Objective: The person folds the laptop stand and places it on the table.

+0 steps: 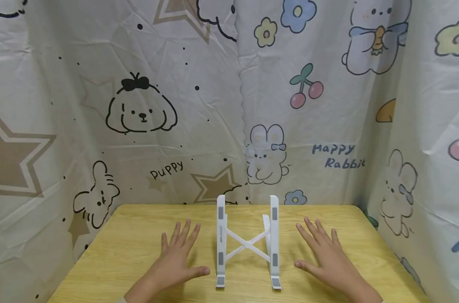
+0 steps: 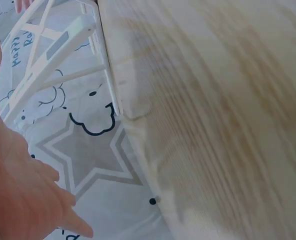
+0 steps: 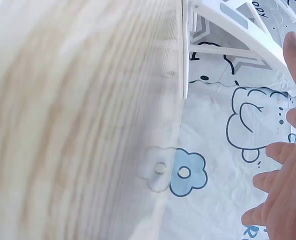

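Note:
A white folding laptop stand (image 1: 221,235) with grey pads and a crossed brace stands unfolded in the middle of the wooden table. To its left is my left hand (image 1: 174,261), fingers spread and straight, the thumb pointing at the stand without touching it. My right hand (image 1: 329,261) mirrors this on the other side, also spread and apart from the stand. The left wrist view shows the stand's side (image 2: 53,65) beyond the left hand (image 2: 23,185). Part of the stand (image 3: 243,30) also appears above the right hand (image 3: 288,175) in the right wrist view.
The light wooden table (image 1: 146,235) ends just behind the stand. A cloth curtain (image 1: 206,126) printed with puppies, rabbits, stars and flowers hangs along the back and both sides.

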`<state>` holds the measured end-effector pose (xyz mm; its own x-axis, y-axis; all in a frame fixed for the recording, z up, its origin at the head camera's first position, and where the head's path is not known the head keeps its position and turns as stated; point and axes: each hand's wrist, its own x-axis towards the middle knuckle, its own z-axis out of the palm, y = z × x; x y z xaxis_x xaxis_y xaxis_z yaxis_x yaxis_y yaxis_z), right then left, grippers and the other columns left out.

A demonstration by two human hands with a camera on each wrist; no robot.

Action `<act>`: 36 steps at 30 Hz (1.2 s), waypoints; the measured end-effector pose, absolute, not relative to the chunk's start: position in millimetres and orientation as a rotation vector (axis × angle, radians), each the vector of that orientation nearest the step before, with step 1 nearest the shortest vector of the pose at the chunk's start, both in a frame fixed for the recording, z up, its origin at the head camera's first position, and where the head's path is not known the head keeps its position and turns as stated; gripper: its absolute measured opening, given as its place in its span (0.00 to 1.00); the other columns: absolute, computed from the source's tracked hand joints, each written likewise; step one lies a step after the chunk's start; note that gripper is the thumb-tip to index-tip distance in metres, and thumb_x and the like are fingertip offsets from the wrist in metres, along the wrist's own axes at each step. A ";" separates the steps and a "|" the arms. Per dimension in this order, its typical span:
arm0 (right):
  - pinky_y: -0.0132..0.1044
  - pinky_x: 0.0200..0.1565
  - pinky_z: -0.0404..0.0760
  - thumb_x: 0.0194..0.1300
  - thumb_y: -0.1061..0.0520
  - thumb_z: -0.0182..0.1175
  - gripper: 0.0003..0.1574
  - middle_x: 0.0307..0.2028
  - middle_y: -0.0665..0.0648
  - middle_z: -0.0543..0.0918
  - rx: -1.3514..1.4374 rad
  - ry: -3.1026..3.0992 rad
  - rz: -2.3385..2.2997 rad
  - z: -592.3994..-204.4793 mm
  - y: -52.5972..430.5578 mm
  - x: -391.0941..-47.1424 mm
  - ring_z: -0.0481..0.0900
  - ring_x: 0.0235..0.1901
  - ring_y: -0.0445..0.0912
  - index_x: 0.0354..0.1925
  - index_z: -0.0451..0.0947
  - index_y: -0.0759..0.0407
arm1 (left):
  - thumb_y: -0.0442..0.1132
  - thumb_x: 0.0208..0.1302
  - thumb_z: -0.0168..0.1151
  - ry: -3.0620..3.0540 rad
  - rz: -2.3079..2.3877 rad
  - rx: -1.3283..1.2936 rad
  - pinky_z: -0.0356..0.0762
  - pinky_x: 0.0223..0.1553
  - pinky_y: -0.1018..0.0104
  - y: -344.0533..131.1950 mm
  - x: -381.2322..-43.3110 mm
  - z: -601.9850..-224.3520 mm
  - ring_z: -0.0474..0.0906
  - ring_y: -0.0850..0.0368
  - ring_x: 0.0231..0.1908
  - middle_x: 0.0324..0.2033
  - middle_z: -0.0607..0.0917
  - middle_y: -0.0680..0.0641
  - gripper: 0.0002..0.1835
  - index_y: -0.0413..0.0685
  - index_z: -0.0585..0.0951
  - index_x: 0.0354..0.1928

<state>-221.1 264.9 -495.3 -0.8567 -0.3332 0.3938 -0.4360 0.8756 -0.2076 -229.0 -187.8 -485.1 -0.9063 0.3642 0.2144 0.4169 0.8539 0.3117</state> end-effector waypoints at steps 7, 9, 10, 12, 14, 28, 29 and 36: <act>0.64 0.78 0.36 0.60 0.33 0.70 0.61 0.79 0.60 0.57 0.530 -2.685 0.572 -497.0 259.5 -221.5 0.52 0.77 0.66 0.81 0.52 0.43 | 0.71 0.55 0.69 -2.937 -0.827 -0.545 0.31 0.67 0.16 -186.5 -234.0 -486.3 0.34 0.33 0.79 0.81 0.42 0.42 0.64 0.59 0.41 0.83; 0.70 0.75 0.45 0.60 0.34 0.71 0.60 0.79 0.60 0.59 0.520 -2.681 0.624 -496.6 258.2 -222.1 0.54 0.77 0.66 0.81 0.53 0.44 | 0.70 0.56 0.69 -2.926 -0.911 -0.532 0.34 0.67 0.16 -186.3 -233.7 -485.4 0.36 0.33 0.79 0.81 0.44 0.41 0.64 0.57 0.41 0.83; 0.72 0.74 0.49 0.61 0.35 0.72 0.60 0.78 0.61 0.60 0.514 -2.680 0.652 -496.5 257.6 -222.4 0.55 0.76 0.66 0.81 0.54 0.44 | 0.70 0.57 0.69 -2.910 -0.947 -0.530 0.36 0.68 0.17 -186.1 -233.3 -484.9 0.37 0.33 0.79 0.81 0.45 0.40 0.64 0.56 0.42 0.83; 0.73 0.71 0.55 0.62 0.35 0.70 0.59 0.78 0.61 0.61 0.499 -2.685 0.712 -495.7 256.9 -222.2 0.57 0.75 0.67 0.81 0.53 0.42 | 0.69 0.57 0.70 -2.874 -1.026 -0.526 0.42 0.69 0.18 -185.2 -232.0 -483.6 0.41 0.32 0.79 0.81 0.48 0.40 0.63 0.55 0.44 0.83; 0.74 0.68 0.61 0.64 0.35 0.68 0.57 0.77 0.62 0.63 0.481 -2.690 0.780 -494.5 256.1 -221.8 0.60 0.74 0.67 0.81 0.52 0.41 | 0.69 0.57 0.69 -2.847 -1.101 -0.511 0.48 0.70 0.21 -184.2 -231.0 -482.7 0.45 0.32 0.78 0.81 0.51 0.41 0.62 0.56 0.45 0.83; 0.64 0.67 0.72 0.68 0.39 0.66 0.47 0.71 0.62 0.72 0.314 -2.700 1.327 -485.6 248.7 -224.4 0.72 0.68 0.63 0.78 0.60 0.48 | 0.55 0.65 0.71 -2.692 -1.604 -0.426 0.60 0.69 0.27 -173.2 -235.8 -484.6 0.59 0.36 0.75 0.76 0.65 0.43 0.49 0.55 0.55 0.81; 0.63 0.67 0.72 0.69 0.40 0.66 0.47 0.70 0.63 0.73 0.304 -2.693 1.376 -485.2 248.4 -225.3 0.72 0.68 0.62 0.78 0.60 0.49 | 0.54 0.65 0.71 -2.678 -1.638 -0.417 0.61 0.69 0.27 -171.9 -236.6 -484.1 0.60 0.36 0.75 0.75 0.67 0.43 0.48 0.54 0.56 0.81; 0.45 0.59 0.84 0.67 0.48 0.70 0.44 0.68 0.65 0.74 0.278 -2.628 1.719 -486.8 246.2 -230.2 0.76 0.65 0.62 0.75 0.64 0.52 | 0.50 0.65 0.71 -2.585 -1.853 -0.375 0.72 0.66 0.36 -166.5 -240.7 -482.0 0.67 0.35 0.71 0.71 0.72 0.39 0.44 0.49 0.62 0.78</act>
